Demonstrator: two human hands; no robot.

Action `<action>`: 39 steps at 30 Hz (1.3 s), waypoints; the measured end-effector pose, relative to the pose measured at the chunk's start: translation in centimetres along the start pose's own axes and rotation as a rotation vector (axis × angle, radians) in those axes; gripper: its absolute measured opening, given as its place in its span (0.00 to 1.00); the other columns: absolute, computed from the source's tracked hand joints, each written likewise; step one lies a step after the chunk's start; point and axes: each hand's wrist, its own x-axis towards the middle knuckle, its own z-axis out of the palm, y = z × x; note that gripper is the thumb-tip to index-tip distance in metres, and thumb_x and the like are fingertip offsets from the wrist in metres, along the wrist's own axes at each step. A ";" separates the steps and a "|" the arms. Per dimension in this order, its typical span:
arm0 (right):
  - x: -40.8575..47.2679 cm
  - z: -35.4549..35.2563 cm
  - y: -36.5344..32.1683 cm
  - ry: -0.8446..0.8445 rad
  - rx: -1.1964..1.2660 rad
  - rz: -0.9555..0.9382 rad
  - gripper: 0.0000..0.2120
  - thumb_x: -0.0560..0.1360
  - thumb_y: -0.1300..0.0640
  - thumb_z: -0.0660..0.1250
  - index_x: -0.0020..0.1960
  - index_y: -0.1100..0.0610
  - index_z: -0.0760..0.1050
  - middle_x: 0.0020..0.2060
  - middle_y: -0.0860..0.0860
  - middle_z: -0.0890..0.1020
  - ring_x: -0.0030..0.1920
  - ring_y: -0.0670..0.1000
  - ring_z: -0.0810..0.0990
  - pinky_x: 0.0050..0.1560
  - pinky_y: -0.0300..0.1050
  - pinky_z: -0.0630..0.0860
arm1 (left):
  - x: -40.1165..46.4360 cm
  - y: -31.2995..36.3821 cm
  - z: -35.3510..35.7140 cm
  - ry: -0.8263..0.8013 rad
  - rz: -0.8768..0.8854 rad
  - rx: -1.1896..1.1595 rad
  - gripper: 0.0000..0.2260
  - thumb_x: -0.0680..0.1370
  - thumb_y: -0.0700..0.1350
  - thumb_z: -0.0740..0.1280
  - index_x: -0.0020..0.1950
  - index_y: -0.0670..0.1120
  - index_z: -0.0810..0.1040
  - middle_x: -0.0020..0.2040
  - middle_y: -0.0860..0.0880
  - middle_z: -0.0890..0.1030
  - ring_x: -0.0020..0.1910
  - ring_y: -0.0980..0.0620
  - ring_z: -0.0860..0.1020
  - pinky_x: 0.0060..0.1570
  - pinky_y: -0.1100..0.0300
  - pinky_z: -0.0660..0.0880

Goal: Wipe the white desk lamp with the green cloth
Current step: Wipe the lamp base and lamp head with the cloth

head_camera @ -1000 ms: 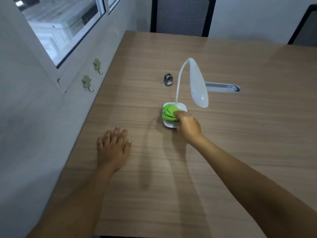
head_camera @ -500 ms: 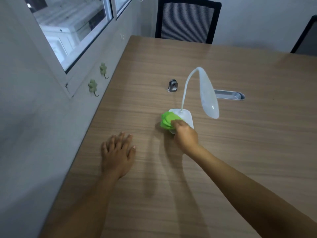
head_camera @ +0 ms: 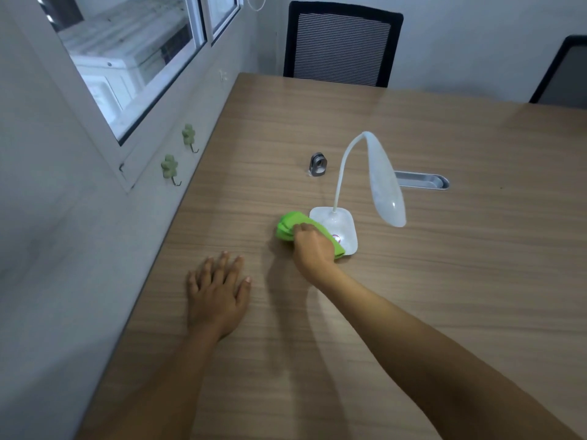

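The white desk lamp stands mid-table on a rounded square base, with a thin curved neck and a long drooping head to its right. A folded green cloth lies against the base's near-left edge, partly on the base and partly on the wood. My right hand is closed over the cloth and presses it down at that edge. My left hand lies flat on the table, fingers spread, well to the left of the lamp and holding nothing.
The wooden table runs along a grey wall on the left with a window and two green hooks. A small metal ring stand and a silver cable slot lie behind the lamp. A black chair stands at the far end.
My right hand has slid the green cloth leftward off the top of the base to its near-left edge, uncovering most of the base. The left hand has stayed flat.
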 end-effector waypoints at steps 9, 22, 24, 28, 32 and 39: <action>1.1 -2.2 2.7 0.090 0.198 0.117 0.11 0.77 0.66 0.57 0.50 0.50 0.64 0.45 0.50 0.65 0.44 0.52 0.63 0.43 0.42 0.63 | -0.1 0.2 -0.3 -0.010 0.000 -0.016 0.29 0.74 0.62 0.44 0.74 0.59 0.61 0.77 0.53 0.62 0.76 0.45 0.59 0.72 0.41 0.53; -2.8 -4.6 10.3 0.228 0.434 0.341 0.09 0.70 0.66 0.60 0.45 0.63 0.78 0.44 0.66 0.83 0.46 0.65 0.80 0.41 0.47 0.75 | 0.1 0.0 0.1 0.004 -0.003 0.010 0.27 0.75 0.62 0.47 0.72 0.59 0.65 0.75 0.52 0.66 0.74 0.44 0.63 0.70 0.40 0.57; -2.4 -4.9 11.3 0.296 0.538 0.500 0.06 0.70 0.66 0.61 0.39 0.62 0.76 0.41 0.67 0.83 0.44 0.66 0.80 0.38 0.46 0.70 | 0.1 0.0 0.2 0.011 -0.001 0.000 0.26 0.75 0.62 0.48 0.72 0.58 0.65 0.75 0.51 0.67 0.74 0.43 0.63 0.70 0.39 0.57; -0.3 -3.9 10.8 0.402 0.855 0.729 0.08 0.70 0.64 0.64 0.47 0.66 0.78 0.48 0.65 0.83 0.50 0.65 0.80 0.48 0.53 0.77 | 0.2 -0.2 0.4 -0.010 -0.006 0.018 0.27 0.75 0.63 0.46 0.73 0.60 0.62 0.76 0.53 0.64 0.75 0.44 0.61 0.71 0.41 0.55; 1.6 -2.1 9.2 0.400 1.183 0.819 0.10 0.68 0.63 0.70 0.47 0.66 0.79 0.51 0.62 0.84 0.54 0.60 0.82 0.55 0.53 0.79 | 0.2 -0.2 0.5 -0.013 -0.005 0.010 0.28 0.75 0.63 0.44 0.74 0.60 0.60 0.77 0.53 0.62 0.76 0.45 0.59 0.72 0.40 0.54; 1.0 -2.6 12.4 0.335 0.878 0.927 0.09 0.67 0.63 0.71 0.47 0.64 0.81 0.49 0.62 0.85 0.50 0.61 0.83 0.49 0.50 0.79 | 0.2 -0.1 0.2 -0.017 0.000 0.000 0.28 0.75 0.63 0.44 0.74 0.60 0.60 0.77 0.53 0.62 0.76 0.44 0.58 0.72 0.40 0.54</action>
